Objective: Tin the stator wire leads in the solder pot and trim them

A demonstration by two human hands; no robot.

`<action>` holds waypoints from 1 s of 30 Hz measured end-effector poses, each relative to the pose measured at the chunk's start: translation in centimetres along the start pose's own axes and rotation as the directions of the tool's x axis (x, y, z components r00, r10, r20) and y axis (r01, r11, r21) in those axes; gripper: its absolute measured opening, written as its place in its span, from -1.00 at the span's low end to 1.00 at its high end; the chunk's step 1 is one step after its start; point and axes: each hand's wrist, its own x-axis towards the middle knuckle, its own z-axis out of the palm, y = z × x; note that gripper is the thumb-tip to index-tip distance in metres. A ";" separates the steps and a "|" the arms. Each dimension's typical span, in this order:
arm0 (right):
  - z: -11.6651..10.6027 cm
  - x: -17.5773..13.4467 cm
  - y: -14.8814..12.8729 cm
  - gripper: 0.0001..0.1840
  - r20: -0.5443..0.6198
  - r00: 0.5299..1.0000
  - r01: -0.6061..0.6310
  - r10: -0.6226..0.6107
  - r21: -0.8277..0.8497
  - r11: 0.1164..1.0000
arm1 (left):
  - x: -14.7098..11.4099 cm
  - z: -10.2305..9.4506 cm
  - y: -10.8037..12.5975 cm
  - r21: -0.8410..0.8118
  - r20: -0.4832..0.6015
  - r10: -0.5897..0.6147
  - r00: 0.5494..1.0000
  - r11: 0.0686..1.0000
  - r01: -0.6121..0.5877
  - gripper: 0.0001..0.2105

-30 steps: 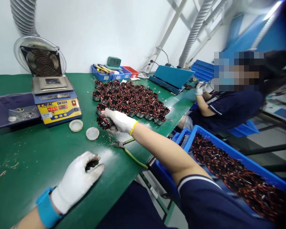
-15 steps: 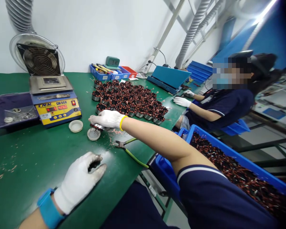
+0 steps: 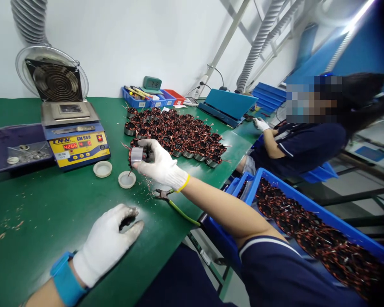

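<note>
My right hand (image 3: 161,164), in a white glove with a yellow cuff edge, grips a motor stator (image 3: 136,157), a silver ring with copper windings, tilted on its side above the table. Just below it sits a small white dish (image 3: 127,179), and another white dish (image 3: 103,169) stands to its left. My left hand (image 3: 110,241), gloved with darkened fingertips, rests on the green table (image 3: 45,238); its thumb and fingers are apart with nothing between them. Green-handled cutting pliers (image 3: 176,204) lie to the right, partly under my right wrist.
Many stators (image 3: 176,130) stand grouped behind my right hand. A yellow-blue soldering pot (image 3: 78,147) with a fan is at left, beside a purple tray (image 3: 16,140). Blue bins (image 3: 294,196) of stators flank the table's right edge. A co-worker (image 3: 313,136) sits beyond. Wire clippings dot the table.
My right hand has turned and lifted the stator from near the dish, so its silver side shows. My left hand stays put. The co-worker's hands have moved back.
</note>
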 end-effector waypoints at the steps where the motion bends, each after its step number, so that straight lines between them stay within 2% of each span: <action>1: 0.3 -0.3 0.6 -0.27 -0.031 0.997 0.070 -0.071 -0.046 0.997 | 0.0 0.0 0.0 0.002 0.000 -0.002 1.000 1.000 0.002 -0.79; 4: 1.1 -0.6 2.0 -0.27 -0.022 0.978 0.200 -0.208 -0.189 0.961 | -0.1 0.0 -0.1 0.010 0.006 -0.001 1.000 1.000 0.001 -0.79; 9: 1.4 -0.7 2.8 -0.29 0.023 0.979 0.202 -0.202 -0.240 0.950 | -0.2 0.0 -0.1 0.019 0.008 -0.005 1.000 1.000 0.005 -0.80; 14: 0.8 0.4 1.0 -0.31 -0.013 0.973 0.224 -0.231 -0.194 0.955 | -0.1 0.2 -0.1 0.024 0.009 0.007 1.000 1.000 -0.007 -0.79; 17: 0.9 4.0 -1.8 -0.27 -0.077 0.941 0.317 -0.330 -0.144 0.938 | -0.2 0.3 0.0 0.030 0.014 0.014 1.000 0.999 -0.014 -0.79; 20: 2.2 9.6 -5.7 -0.27 -0.104 0.904 0.398 -0.415 -0.147 0.905 | -0.2 0.4 0.2 0.041 -0.005 0.001 1.000 0.999 -0.001 -0.82; 24: 5.4 16.7 -10.7 -0.29 -0.024 0.919 0.377 -0.394 -0.242 0.894 | -0.1 0.5 0.4 0.046 -0.029 -0.011 1.000 0.999 0.013 -0.85; 27: 8.2 19.9 -12.2 -0.31 0.058 0.937 0.346 -0.344 -0.281 0.895 | 0.0 0.5 0.3 0.031 -0.030 -0.021 0.999 0.999 0.022 -0.86; 30: 10.5 21.2 -11.8 -0.30 0.115 0.938 0.348 -0.328 -0.317 0.882 | 0.1 0.5 0.3 0.024 -0.031 -0.034 0.999 0.999 0.035 -0.86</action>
